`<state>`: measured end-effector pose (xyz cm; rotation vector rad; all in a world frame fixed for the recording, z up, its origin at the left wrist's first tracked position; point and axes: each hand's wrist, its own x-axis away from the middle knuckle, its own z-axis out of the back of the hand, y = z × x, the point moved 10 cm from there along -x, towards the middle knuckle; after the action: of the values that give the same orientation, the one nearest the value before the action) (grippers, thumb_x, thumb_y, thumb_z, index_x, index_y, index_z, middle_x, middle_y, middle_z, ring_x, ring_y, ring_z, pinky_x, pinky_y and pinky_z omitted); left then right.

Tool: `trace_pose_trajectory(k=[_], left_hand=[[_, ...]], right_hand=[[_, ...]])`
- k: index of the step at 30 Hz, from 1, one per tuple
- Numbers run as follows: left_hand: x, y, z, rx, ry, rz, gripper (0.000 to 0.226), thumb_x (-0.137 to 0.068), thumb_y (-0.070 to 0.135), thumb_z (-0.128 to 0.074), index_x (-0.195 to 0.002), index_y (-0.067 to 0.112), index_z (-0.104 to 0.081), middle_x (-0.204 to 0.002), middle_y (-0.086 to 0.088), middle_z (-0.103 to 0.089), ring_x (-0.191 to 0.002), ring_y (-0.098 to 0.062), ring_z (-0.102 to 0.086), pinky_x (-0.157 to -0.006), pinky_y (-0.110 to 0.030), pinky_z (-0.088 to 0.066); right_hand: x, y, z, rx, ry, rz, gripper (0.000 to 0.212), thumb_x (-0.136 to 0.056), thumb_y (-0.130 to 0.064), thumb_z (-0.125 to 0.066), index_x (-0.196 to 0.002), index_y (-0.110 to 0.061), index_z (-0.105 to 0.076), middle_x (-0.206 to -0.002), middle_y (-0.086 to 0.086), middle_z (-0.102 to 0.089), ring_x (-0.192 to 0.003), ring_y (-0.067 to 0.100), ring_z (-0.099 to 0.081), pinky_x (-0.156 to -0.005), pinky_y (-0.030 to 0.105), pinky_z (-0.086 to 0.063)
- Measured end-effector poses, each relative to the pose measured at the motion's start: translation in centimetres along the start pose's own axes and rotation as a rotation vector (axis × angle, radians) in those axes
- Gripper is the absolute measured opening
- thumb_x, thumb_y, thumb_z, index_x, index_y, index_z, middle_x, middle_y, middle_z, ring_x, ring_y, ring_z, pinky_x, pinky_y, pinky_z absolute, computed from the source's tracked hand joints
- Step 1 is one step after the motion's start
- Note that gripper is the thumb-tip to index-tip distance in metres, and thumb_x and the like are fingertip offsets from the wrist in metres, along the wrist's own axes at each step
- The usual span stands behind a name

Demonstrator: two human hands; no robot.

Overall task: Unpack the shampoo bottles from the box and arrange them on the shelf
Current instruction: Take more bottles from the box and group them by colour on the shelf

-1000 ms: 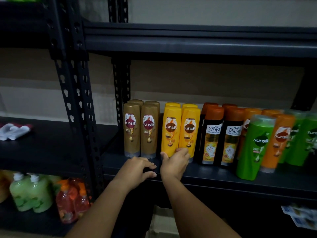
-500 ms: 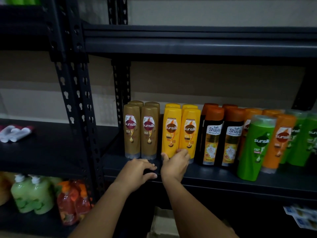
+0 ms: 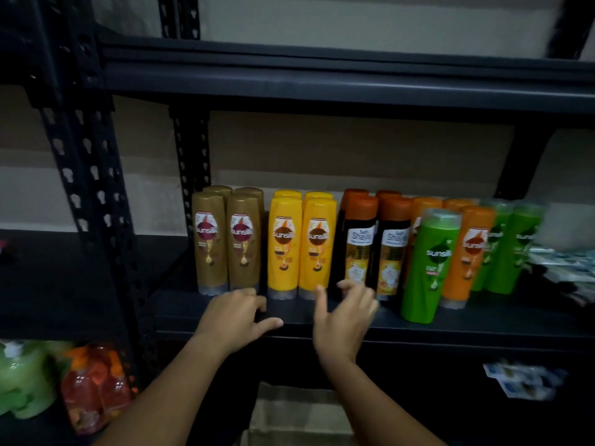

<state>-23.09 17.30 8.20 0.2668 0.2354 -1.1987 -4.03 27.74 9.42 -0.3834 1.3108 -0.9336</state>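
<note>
Fingers of the right hand spread loosely, empty (left hand curled on shelf).

Bottles crowd the shelf from its back to near the front, leaving a bare strip along the edge. One green bottle juts forward into that strip. Above the caps, open air reaches the upper shelf; the far right looks cluttered, though blurred.

You see a dim, grainy view: motion blur smears your right hand, corners sink into shadow, and wide-angle distortion bends the edges.
</note>
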Motion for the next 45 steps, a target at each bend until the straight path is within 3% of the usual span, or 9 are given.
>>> trace_pose_trajectory(k=[2,4,7,9,13,26,29,37,45], left_hand=[[-1.1,3.0,-0.2,0.000,-0.018,-0.093,0.049,-0.091,0.073,-0.051,-0.109,0.031,-0.068,-0.107,0.013,-0.062,-0.098,-0.008,-0.059,-0.081,-0.033,-0.053],[-2.2,6.4,-1.2,0.061,-0.045,-0.188,0.047,-0.094,0.068,-0.052,-0.115,0.030,-0.069,-0.112,0.013,-0.062,-0.102,-0.007,-0.059,-0.084,-0.033,-0.053],[-4.1,12.0,-2.5,0.161,-0.055,-0.306,0.042,-0.098,0.059,-0.053,-0.118,0.027,-0.072,-0.115,0.013,-0.064,-0.105,-0.006,-0.059,-0.087,-0.030,-0.052],[-5.2,15.5,-3.0,0.219,-0.040,-0.362,0.037,-0.100,0.054,-0.055,-0.116,0.026,-0.073,-0.115,0.013,-0.066,-0.105,-0.006,-0.060,-0.087,-0.029,-0.051],[-6.8,20.0,-4.0,0.294,-0.021,-0.433,0.031,-0.099,0.047,-0.059,-0.115,0.026,-0.076,-0.115,0.015,-0.069,-0.105,-0.005,-0.063,-0.088,-0.028,-0.052],[-12.0,30.2,-6.8,0.464,-0.088,-0.616,0.035,-0.092,0.049,-0.070,-0.119,0.027,-0.076,-0.123,0.016,-0.071,-0.113,0.005,-0.062,-0.097,-0.021,-0.050],[-12.8,30.7,-7.2,0.505,-0.107,-0.633,0.037,-0.090,0.053,-0.071,-0.120,0.030,-0.076,-0.125,0.019,-0.070,-0.116,0.010,-0.059,-0.099,-0.016,-0.048],[-12.8,30.4,-8.1,0.542,-0.110,-0.634,0.043,-0.091,0.052,-0.071,-0.128,0.032,-0.071,-0.132,0.018,-0.066,-0.123,0.015,-0.052,-0.105,-0.011,-0.042],[-13.2,29.8,-8.1,0.620,-0.136,-0.558,0.042,-0.085,0.054,-0.077,-0.122,0.035,-0.074,-0.128,0.021,-0.067,-0.118,0.016,-0.056,-0.104,-0.017,-0.047]], right_hand=[[-2.5,2.6,4.9,0.129,0.202,0.039,0.052,-0.084,-0.037,-0.078,-0.118,-0.013,-0.048,-0.114,0.014,-0.049,-0.105,0.035,-0.047,-0.086,0.049,-0.040],[-4.9,5.3,8.4,0.202,0.286,0.020,0.069,-0.080,-0.041,-0.081,-0.129,-0.011,-0.044,-0.124,0.018,-0.043,-0.110,0.035,-0.043,-0.088,0.051,-0.037],[-7.5,8.1,9.9,0.246,0.152,0.000,0.089,-0.077,-0.044,-0.083,-0.145,-0.018,-0.031,-0.138,0.018,-0.040,-0.119,0.037,-0.043,-0.093,0.054,-0.038],[-8.0,9.5,9.0,0.182,0.001,-0.026,0.094,-0.081,-0.035,-0.082,-0.150,-0.028,-0.019,-0.143,0.016,-0.044,-0.124,0.040,-0.047,-0.098,0.056,-0.040],[-8.0,10.4,9.0,0.069,-0.050,-0.012,0.090,-0.086,-0.023,-0.079,-0.151,-0.035,-0.018,-0.142,0.011,-0.046,-0.125,0.034,-0.047,-0.097,0.054,-0.048],[-13.3,18.8,16.8,0.118,0.023,-0.106,0.084,-0.089,-0.026,-0.076,-0.154,-0.031,-0.024,-0.142,0.007,-0.046,-0.120,0.029,-0.046,-0.096,0.043,-0.043],[-14.5,20.3,17.6,0.107,0.000,-0.119,0.085,-0.088,-0.024,-0.077,-0.154,-0.034,-0.024,-0.144,0.004,-0.046,-0.122,0.026,-0.045,-0.091,0.034,-0.039],[-14.2,21.0,18.0,0.121,0.013,-0.060,0.079,-0.088,-0.024,-0.077,-0.152,-0.028,-0.031,-0.142,0.001,-0.049,-0.124,0.023,-0.045,-0.094,0.031,-0.039],[-16.2,21.7,16.5,0.119,-0.044,-0.143,0.080,-0.088,-0.018,-0.077,-0.151,-0.031,-0.029,-0.140,0.003,-0.048,-0.123,0.024,-0.050,-0.096,0.041,-0.048]])
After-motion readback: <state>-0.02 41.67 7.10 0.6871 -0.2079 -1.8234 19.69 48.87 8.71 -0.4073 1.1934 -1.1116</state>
